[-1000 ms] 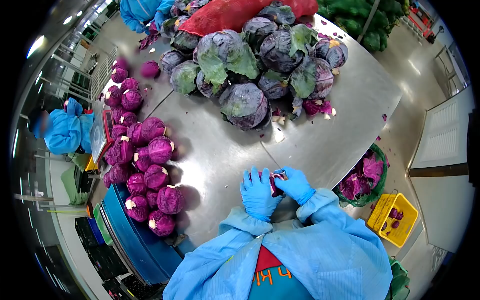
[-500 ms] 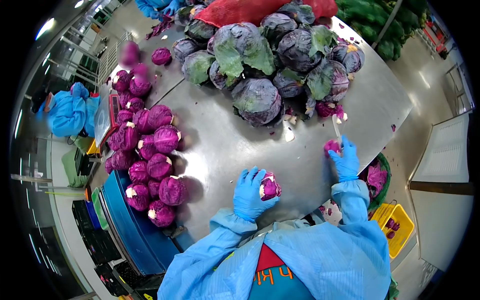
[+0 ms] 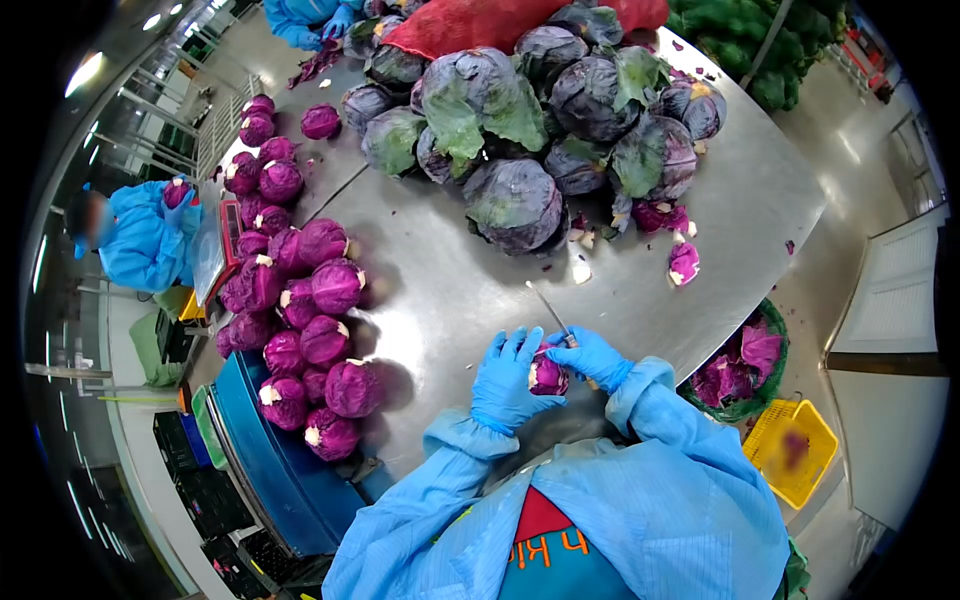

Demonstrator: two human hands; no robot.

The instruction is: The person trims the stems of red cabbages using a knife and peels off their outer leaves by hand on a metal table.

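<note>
A small red cabbage (image 3: 547,376) with a pale cut end is held by my gloved left hand (image 3: 508,384), just above the near edge of the steel table (image 3: 440,270). My right hand (image 3: 592,358), gloved too, is closed around a knife (image 3: 548,304) whose blade points up and to the left. Its fingers are close beside the cabbage; whether they touch it I cannot tell. A loose purple leaf piece (image 3: 683,263) lies on the table to the right, near other trimmings.
Trimmed red cabbages (image 3: 337,285) cover the table's left side. Untrimmed cabbages (image 3: 514,203) are piled at the back under a red mesh sack (image 3: 466,24). On the right are a leaf-filled basket (image 3: 763,365) and a yellow crate (image 3: 820,446). A co-worker (image 3: 150,240) is at left.
My right hand has moved left with the knife, from the table's right side to beside the cabbage. A purple leaf piece now lies on the table. The co-worker at left now holds a cabbage.
</note>
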